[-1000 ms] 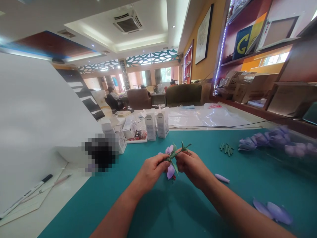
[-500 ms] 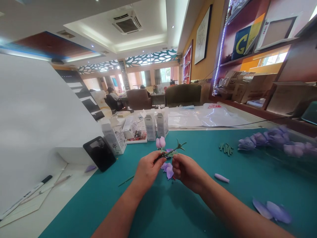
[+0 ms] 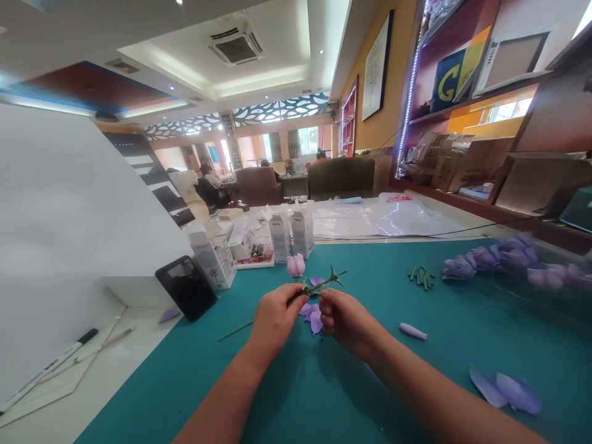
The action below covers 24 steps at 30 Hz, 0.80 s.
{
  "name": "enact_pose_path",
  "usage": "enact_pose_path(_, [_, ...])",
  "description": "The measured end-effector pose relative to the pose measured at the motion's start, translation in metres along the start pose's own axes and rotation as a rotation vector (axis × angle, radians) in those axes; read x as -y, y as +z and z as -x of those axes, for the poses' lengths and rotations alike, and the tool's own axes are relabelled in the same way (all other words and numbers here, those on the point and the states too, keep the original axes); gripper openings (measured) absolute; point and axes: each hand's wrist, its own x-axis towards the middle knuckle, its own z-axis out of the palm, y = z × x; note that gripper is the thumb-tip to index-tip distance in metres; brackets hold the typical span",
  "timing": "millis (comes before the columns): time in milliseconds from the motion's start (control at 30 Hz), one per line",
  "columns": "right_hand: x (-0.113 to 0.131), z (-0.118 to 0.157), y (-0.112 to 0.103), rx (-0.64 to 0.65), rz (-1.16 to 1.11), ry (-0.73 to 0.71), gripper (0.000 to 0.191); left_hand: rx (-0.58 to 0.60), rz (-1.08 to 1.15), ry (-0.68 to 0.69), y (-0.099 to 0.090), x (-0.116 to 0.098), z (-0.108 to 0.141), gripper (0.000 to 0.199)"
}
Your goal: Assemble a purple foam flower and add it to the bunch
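Centrally, the fingers of the left hand close on a slender green stem with pointed leaflets, held above the worktop; those of the right hand are curled closed beside it, their exact contact unclear. Adjacent: a smooth, rounded pink bud and thin, cupped purple petals. Right: short green rods, a tapered lilac piece and ruffled purple flowers. Left: a flat black tablet, leaning near printed cartons.
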Motion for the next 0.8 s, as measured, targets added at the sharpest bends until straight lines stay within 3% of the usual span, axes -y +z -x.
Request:
enact_pose_path(233, [-0.007,-0.007,-0.007,-0.090,0.137,0.009,0.034,-0.077,-0.194,-0.030,0.004,0.030,-0.007,0.030])
enact_pose_path(433, [-0.012,-0.009,-0.011,-0.049,0.194,0.011,0.030,-0.041,-0.495,-0.154,0.002,0.061,-0.013,0.040])
enact_pose_path(800, [-0.013,-0.001,-0.003,-0.020,0.297,0.016,0.023,-0.024,-0.589,-0.288,0.001,0.099,-0.012,0.040])
